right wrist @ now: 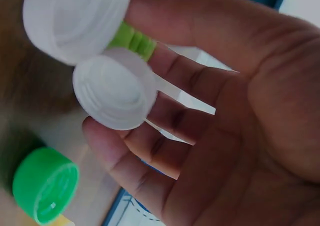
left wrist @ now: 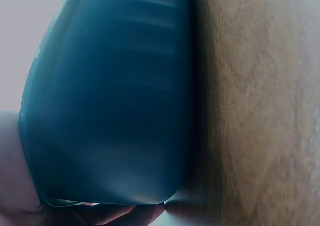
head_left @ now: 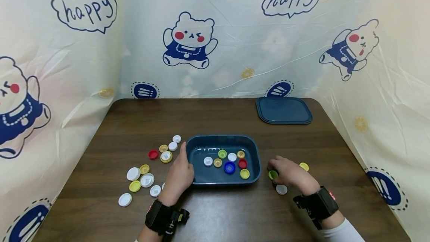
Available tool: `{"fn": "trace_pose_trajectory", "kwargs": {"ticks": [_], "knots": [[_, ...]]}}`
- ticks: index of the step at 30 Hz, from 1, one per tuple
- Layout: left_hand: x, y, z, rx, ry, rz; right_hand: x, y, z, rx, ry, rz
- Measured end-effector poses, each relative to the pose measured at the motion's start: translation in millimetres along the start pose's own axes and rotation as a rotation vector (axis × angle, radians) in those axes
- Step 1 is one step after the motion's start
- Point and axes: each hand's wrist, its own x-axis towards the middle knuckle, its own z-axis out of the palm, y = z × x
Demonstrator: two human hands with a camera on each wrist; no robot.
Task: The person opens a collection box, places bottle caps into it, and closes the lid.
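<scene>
My left hand holds the left end of a dark blue-green tray, its thumb at the rim and its fingers along the outer wall. Several bottle caps lie inside, among them a blue cap, a red cap and a yellow-green cap. To the tray's right, my right hand pinches a light green cap between thumb and fingers. A large white cap and a smaller white cap are at its fingertips. A bright green cap lies below the fingers.
Left of the tray, loose caps are scattered, including a red cap, a yellow cap and a white cap. Another yellow cap lies beyond my right hand. A flat blue lid rests at the table's back right.
</scene>
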Motion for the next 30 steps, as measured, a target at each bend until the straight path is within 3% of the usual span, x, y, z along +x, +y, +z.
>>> {"fn": "trace_pose_trajectory", "kwargs": {"ticks": [8, 17, 24, 30], "knots": [[-0.2, 0.4, 0.3, 0.010, 0.005, 0.002, 8, -1, -3, -0.017, 0.034, 0.010], [1.2, 0.0, 1.4, 0.002, -0.003, -0.013, 12, -13, -33, -0.013, 0.054, 0.009], [1.0, -0.5, 1.8, 0.001, 0.000, -0.018, 17, -29, -51, -0.016, 0.144, -0.063], [1.4, -1.7, 2.5, -0.006, -0.005, -0.022, 29, -48, -56, -0.020, 0.138, -0.125]]}}
